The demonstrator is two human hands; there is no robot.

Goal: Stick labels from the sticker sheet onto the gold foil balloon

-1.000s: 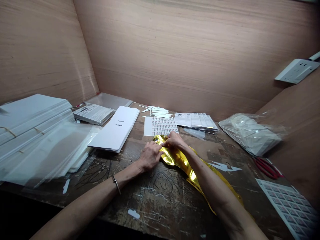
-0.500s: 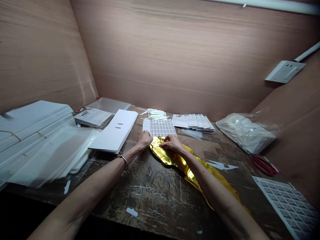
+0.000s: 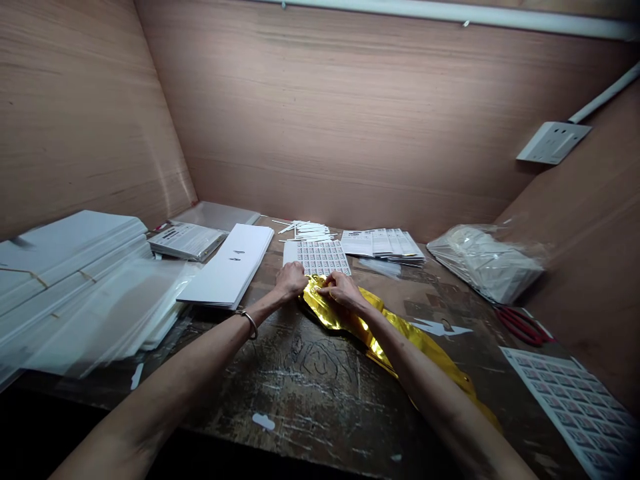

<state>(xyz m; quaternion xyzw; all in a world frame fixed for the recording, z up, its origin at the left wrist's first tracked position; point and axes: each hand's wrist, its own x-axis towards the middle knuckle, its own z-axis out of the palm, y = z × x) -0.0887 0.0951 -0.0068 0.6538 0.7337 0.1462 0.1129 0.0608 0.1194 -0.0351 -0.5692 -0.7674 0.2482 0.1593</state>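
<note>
A flat, shiny gold foil balloon [image 3: 425,340] stretches across the worktable and runs under my right forearm. At its far left end my left hand [image 3: 291,280] is closed on the foil's edge, with a bracelet on that wrist. My right hand [image 3: 343,290] pinches the foil a little to the right, thumb and fingertips together. Whether a small piece is also between those fingertips is too small to tell. Just beyond both hands lies a sheet of small printed labels [image 3: 323,257].
White sticks [image 3: 310,231] and printed cards [image 3: 383,243] lie at the back. On the left are white card sheets [image 3: 230,267], clear plastic sleeves [image 3: 115,313] and a packaged stack [image 3: 187,240]. To the right are a plastic bag [image 3: 487,260], red-handled scissors [image 3: 523,327] and another label sheet [image 3: 570,407].
The view has tilted slightly upward and shifted a little. Both hands stay on the end of the gold foil balloon, with hardly any movement.
</note>
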